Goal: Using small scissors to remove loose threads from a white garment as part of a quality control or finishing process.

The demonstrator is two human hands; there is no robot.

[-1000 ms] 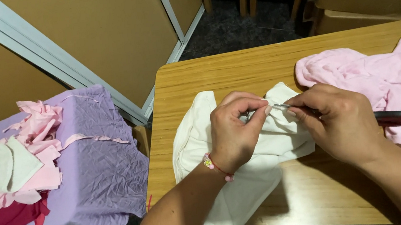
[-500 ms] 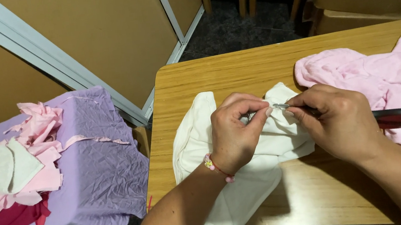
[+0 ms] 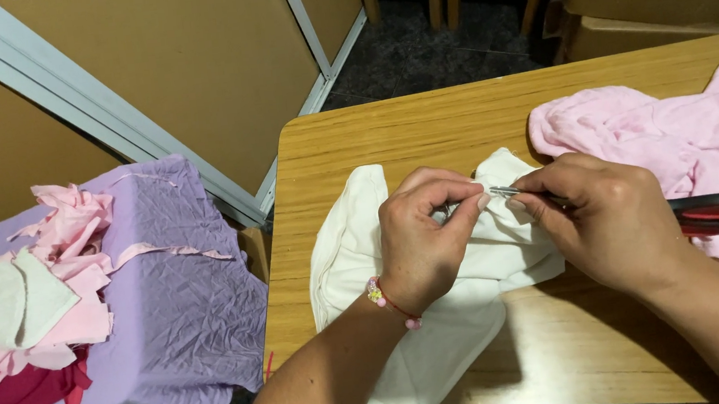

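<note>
Nothing much has been moved since before; both hands have stayed in place. From the head camera, the white cloth [image 3: 431,311] is seen on the wooden table [image 3: 389,140], pinched tight by the left hand [image 3: 422,240]. Red-handled scissors [image 3: 713,213] are gripped in the right hand [image 3: 601,220], blades at the cloth. Pink cloth [image 3: 687,147] is lying nearby.

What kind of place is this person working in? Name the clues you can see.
Probably a home sewing or craft corner. The hands work white cloth with scissors on a wooden table, a pink garment lies nearby, and cut fabric scraps are piled on a purple-covered surface.
</note>
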